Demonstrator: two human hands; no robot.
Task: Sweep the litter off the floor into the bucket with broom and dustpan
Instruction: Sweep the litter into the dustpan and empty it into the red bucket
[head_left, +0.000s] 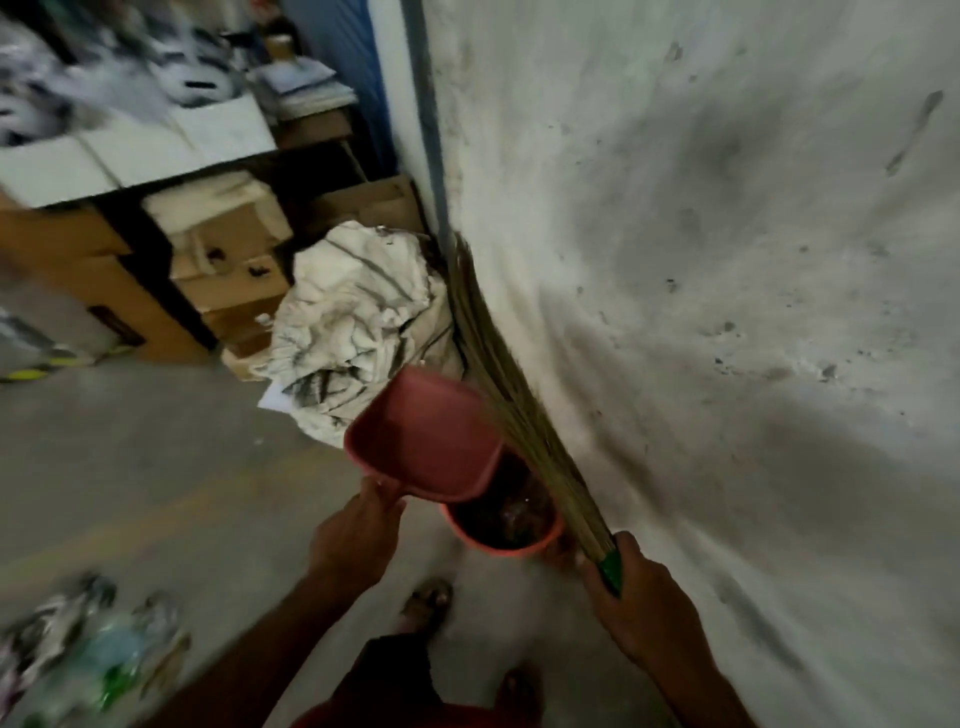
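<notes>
Grey plaster wall (701, 218) fills my right side, and the straw broom (498, 374) leans along it, bristles pointing far. I see the right hand (631, 597) wrapped around its green grip. The red dustpan (423, 434) tilts over the orange bucket (501, 517), held at its near edge by the left hand (358, 530). Blurred litter (88, 660) lies on the floor, near left.

We see a crumpled white cloth with dark stripes (358, 322) heaped in the corner against a stained grey wall (727, 234). Behind it stand stacked cardboard boxes (228, 270), some open. White boxes (156, 140) sit above them, and blurred plastic wrappers (88, 654) lie at lower left.
</notes>
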